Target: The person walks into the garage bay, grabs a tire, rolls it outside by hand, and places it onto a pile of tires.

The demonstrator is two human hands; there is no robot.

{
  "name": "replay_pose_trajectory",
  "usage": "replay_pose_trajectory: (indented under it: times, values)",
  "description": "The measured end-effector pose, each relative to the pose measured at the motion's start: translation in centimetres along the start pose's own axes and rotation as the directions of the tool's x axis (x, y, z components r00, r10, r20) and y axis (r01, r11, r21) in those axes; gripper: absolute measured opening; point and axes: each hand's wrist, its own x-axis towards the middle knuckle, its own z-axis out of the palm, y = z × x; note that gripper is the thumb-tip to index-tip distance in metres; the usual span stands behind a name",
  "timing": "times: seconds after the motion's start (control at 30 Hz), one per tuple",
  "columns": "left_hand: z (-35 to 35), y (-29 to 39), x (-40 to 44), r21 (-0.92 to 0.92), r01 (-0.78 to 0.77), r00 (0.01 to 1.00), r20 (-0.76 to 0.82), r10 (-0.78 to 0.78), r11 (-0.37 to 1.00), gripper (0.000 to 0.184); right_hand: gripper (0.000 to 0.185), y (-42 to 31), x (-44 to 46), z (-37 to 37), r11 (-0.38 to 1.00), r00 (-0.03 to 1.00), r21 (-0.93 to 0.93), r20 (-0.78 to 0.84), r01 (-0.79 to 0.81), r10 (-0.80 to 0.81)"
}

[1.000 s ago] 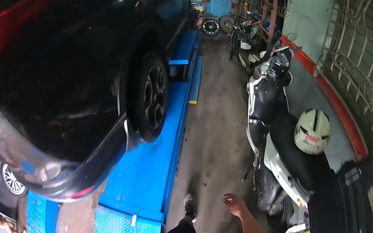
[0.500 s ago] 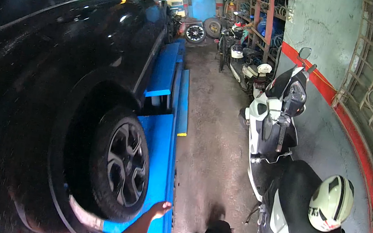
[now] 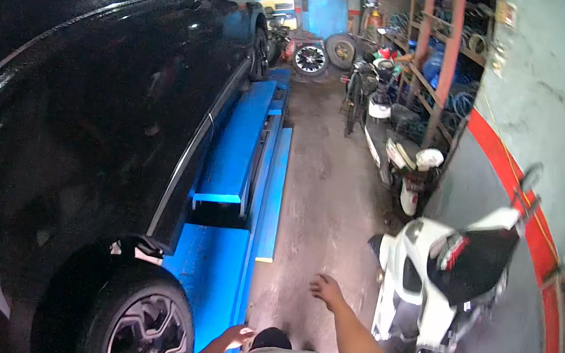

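Observation:
My left hand (image 3: pixel 239 335) hangs low beside the blue car lift (image 3: pixel 212 269), near the car's wheel (image 3: pixel 150 337). Its fingers are loosely bent and apart, with nothing visible in them. My right hand (image 3: pixel 325 291) reaches out over the floor in front of me, fingers apart and holding nothing. To its right stands a white and black scooter (image 3: pixel 422 273). A black car (image 3: pixel 104 89) rests on the lift along my left side.
Between lift and scooter runs a concrete floor (image 3: pixel 311 203). Farther along are a second scooter (image 3: pixel 394 150) and a bicycle (image 3: pixel 354 99). Loose wheels (image 3: pixel 311 59) lie at the back. Shelves (image 3: pixel 434 60) with a red post line the right.
I have moved forward along the aisle. My right hand has swung up and forward, and the near scooter's seat with its helmet has left the view.

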Motion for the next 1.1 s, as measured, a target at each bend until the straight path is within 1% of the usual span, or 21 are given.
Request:
replay_pose_trajectory:
  times: [0.03,0.07,0.1,0.13,0.23,0.27,0.3,0.33,0.37,0.43,0.47,0.57,0.6,0.63,0.7,0.8,0.87,0.97,1.0,1.03,1.1]
  values:
    - [-0.7,-2.8,1.3,-0.079,0.046,0.987,-0.153,-0.057,0.996,0.04,0.03,-3.3,3.8,0.4,0.986,0.981,-0.067,0.126,0.156,-0.147]
    - [-1.8,-5.5,1.6,-0.2,0.064,0.987,-0.131,-0.091,0.978,0.04,0.03,-6.0,8.3,0.4,0.984,0.979,-0.071,0.137,0.162,-0.152]
    - [-3.1,-7.4,1.7,-0.317,0.085,0.986,-0.108,-0.125,0.945,0.04,0.029,-7.6,13.2,0.4,0.869,0.932,-0.343,0.072,0.357,-0.355]
    - [-4.2,-7.4,1.2,-0.161,0.24,0.961,-0.101,-0.258,0.957,0.04,0.028,-7.7,17.9,0.3,0.656,0.838,-0.591,0.063,0.469,-0.542]
    - [-8.4,-4.2,4.7,0.046,0.445,0.895,-0.056,-0.442,0.895,0.039,0.03,-3.0,33.7,-4.1,0.816,0.924,-0.461,0.025,0.349,-0.381]
    - [-10.3,-2.9,7.1,0.073,0.462,0.887,-0.046,-0.46,0.884,0.039,0.031,-5.3,32.2,-5.2,0.849,0.979,-0.493,0.029,0.19,-0.202]
    - [-12.6,-1.2,9.8,0.097,0.466,0.885,-0.04,-0.464,0.88,0.038,0.033,-4.7,33.2,-7.8,0.542,0.96,-0.793,0.217,0.278,-0.176]
    - [-15.1,1.0,12.8,0.11,0.462,0.886,-0.032,-0.462,0.88,0.038,0.034,2.5,38.0,-12.5,-0.047,0.826,-0.855,0.512,0.516,-0.234]
    - [-17.5,3.0,15.9,0.129,0.451,0.892,-0.029,-0.452,0.883,0.038,0.046,-2.0,35.5,-13.0,-0.097,0.833,-0.917,0.303,0.388,0.463]
    - [-22.1,7.5,23.2,0.169,0.396,0.917,-0.022,-0.398,0.903,0.038,0.034,4.5,35.4,-21.2,0.257,0.829,-0.94,-0.044,-0.223,0.558]
    - [-24.7,9.9,27.4,0.19,0.353,0.935,-0.025,-0.355,0.916,0.038,0.03,3.2,34.7,-23.1,0.293,0.828,-0.902,-0.112,-0.317,0.549]
    - [-32.9,17.1,43.0,0.068,0.028,0.993,-0.119,-0.019,0.997,0.038,0.025,4.0,35.1,-30.2,0.125,0.934,-0.959,0.277,0.254,0.227]
    - [-36.9,21.8,49.2,0.654,0.004,1.0,0.002,-0.007,0.757,0.037,0.025,7.0,36.6,-33.4,-0.035,0.77,-0.78,0.623,0.625,-0.14]
    - [-39.8,24.3,54.5,0.324,-0.13,0.986,-0.055,0.156,0.937,0.037,0.022,5.0,37.6,-33.2,0.104,0.876,-0.875,0.48,0.473,0.048]
    - [-45.1,32.5,63.3,0.617,-0.161,0.927,-0.174,0.333,0.771,0.032,0.019,-0.5,38.7,-32.2,0.159,0.905,-0.987,0.092,0.028,0.414]
    - [-50.5,42.9,75.4,0.233,-0.115,0.948,-0.265,0.177,0.966,0.032,0.023,-7.6,47.7,-30.9,0.399,0.773,-0.774,-0.177,-0.491,0.609]
    - [-52.2,48.7,79.4,0.221,-0.105,0.953,-0.255,0.161,0.97,0.033,0.026,-12.7,56.8,-30.2,0.507,0.726,-0.587,-0.216,-0.631,0.653]
    - [-54.6,54.1,82.8,0.208,-0.049,0.972,-0.214,0.094,0.977,0.036,0.031,-22.9,71.4,-28.8,0.632,0.738,-0.398,-0.219,-0.665,0.639]
    - [-55.3,53.6,84.5,0.277,-0.051,0.992,-0.094,0.08,0.96,0.038,0.033,-27.1,76.4,-28.1,0.669,0.761,-0.37,-0.232,-0.645,0.606]
    - [-56.1,53.0,85.9,0.346,-0.068,0.998,0.025,0.064,0.936,0.039,0.031,-30.0,82.4,-28.5,0.679,0.807,-0.45,-0.207,-0.58,0.553]
    - [-57.4,51.5,86.7,0.301,0.071,0.995,-0.091,-0.046,0.951,0.041,0.027,-37.4,94.2,-28.5,0.718,0.914,-0.577,-0.145,-0.389,0.379]
